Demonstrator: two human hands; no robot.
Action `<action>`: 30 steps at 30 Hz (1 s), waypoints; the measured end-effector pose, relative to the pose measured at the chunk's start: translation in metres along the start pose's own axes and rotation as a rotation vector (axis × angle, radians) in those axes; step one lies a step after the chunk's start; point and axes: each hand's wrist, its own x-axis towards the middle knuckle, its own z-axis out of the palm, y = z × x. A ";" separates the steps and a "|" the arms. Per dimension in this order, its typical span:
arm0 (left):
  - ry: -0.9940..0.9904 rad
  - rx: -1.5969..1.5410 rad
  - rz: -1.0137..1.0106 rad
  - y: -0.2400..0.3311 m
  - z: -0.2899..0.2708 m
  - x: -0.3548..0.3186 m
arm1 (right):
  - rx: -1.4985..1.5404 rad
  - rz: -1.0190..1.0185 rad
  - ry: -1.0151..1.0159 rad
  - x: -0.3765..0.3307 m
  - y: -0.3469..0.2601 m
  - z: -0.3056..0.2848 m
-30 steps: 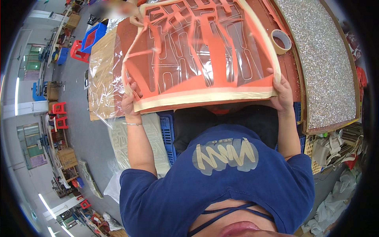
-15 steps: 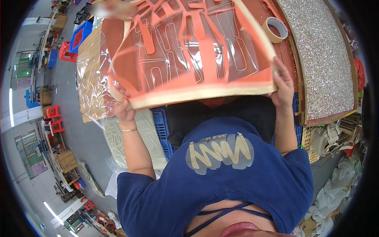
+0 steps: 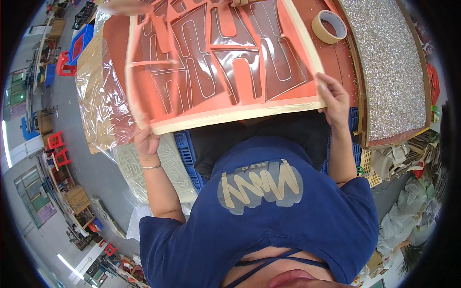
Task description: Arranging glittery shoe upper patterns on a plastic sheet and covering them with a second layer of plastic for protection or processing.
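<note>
A coral-orange template sheet [image 3: 247, 72] with cut-out shapes and clear, shiny panels stretches across the upper middle. Cream tape [image 3: 230, 116] runs along its near and side edges. The near left corner is pinched in my left hand [image 3: 147, 143], and my right hand [image 3: 335, 100] grips the near right corner, thumb on top. Between my hands the near edge hangs just in front of my lap. At the far left of the sheet is a blurred hand [image 3: 126, 6] of another person. More fingers [image 3: 238, 2] show at the top edge, partly cut off.
A tape roll [image 3: 329, 27] lies on the reddish table [image 3: 343, 72], right of the sheet. Beyond it stands a glittery silver panel [image 3: 396, 72]. Clear plastic film [image 3: 103, 91] drapes over the left side. Below are a pale moulded sheet [image 3: 161, 168] and blue crates [image 3: 189, 158].
The sheet has shifted slightly left and now lies flatter, its near edge straighter. Both my hands moved a little left with it, still holding its corners.
</note>
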 end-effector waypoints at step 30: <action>0.050 0.275 -0.235 0.005 0.014 -0.002 | -0.007 -0.108 -0.001 0.016 -0.008 0.005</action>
